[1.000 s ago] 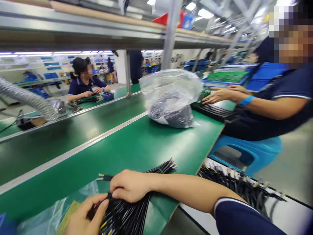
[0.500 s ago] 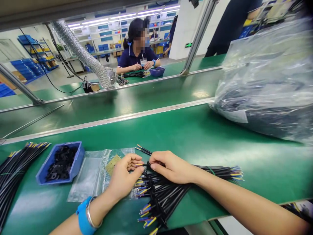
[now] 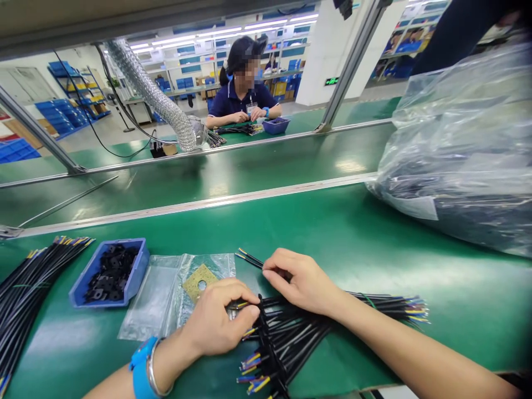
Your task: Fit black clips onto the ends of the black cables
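Note:
My left hand point(image 3: 226, 318) is closed around the wire end of a black cable, thumb and index finger beside a small black plastic piece on it. My right hand point(image 3: 301, 281) has its fingers curled at loose black cables point(image 3: 250, 258) with yellow and blue wire ends; its palm side is hidden. Below both hands lies a bundle of black cables point(image 3: 297, 338), with a row of black pieces point(image 3: 268, 346) fitted near the stripped ends. To the left, a blue bin point(image 3: 139, 277) holds many flat black plastic pieces point(image 3: 110, 271).
A clear plastic bag point(image 3: 147, 293) lies by the bin, with a tan square plate with a hole point(image 3: 193, 285) on it. Another cable bundle point(image 3: 31, 282) is at far left. A large plastic bag point(image 3: 461, 166) stands right. A co-worker point(image 3: 245, 100) sits across the bench.
My right hand has left the black piece and moved slightly right, to the loose cables. My left hand has moved down and right toward the row of black pieces. The view has shifted slightly.

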{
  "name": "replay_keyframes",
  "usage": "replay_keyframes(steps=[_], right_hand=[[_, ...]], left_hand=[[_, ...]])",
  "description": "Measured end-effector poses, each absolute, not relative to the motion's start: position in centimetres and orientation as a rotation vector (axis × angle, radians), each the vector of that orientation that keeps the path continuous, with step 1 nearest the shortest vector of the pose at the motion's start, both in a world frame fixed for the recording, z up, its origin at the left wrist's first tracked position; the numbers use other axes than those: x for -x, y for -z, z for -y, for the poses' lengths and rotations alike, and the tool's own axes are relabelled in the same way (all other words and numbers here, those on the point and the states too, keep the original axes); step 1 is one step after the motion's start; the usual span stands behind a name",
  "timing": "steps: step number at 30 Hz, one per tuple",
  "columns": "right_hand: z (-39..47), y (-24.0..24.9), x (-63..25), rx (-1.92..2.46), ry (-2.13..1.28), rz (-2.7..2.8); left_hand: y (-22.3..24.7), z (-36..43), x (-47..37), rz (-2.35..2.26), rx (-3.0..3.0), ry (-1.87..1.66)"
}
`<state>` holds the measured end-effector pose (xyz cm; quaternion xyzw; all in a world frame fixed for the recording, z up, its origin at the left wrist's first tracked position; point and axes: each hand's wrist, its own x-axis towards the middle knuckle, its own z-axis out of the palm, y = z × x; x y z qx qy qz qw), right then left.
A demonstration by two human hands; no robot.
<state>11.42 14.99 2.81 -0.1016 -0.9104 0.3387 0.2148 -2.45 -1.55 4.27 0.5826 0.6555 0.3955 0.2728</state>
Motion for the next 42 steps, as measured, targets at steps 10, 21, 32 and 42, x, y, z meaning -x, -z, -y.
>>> replay_keyframes(steps=[10,21,32,42], right_hand=[[-15.6,-0.4,-11.4,0.499,-0.595,2.754],[-16.4,0.8,-11.1,0.632,-0.676,2.708],[-15.1,-1.1,-11.3,0.54,-0.779,2.568],[-15.0,-0.5,-11.5,0.334,-0.716,2.694]], left_hand=[[-9.3,4.6,9.7,-2.485,-1.552,-0.94],[-9.6,8.8,18.5,-2.86,-1.007,-0.216],[-9.1,8.2,18.4,-2.896,-1.069,-0.153],[-8.8,8.5,18.9,-2.914,-0.992,-0.287]])
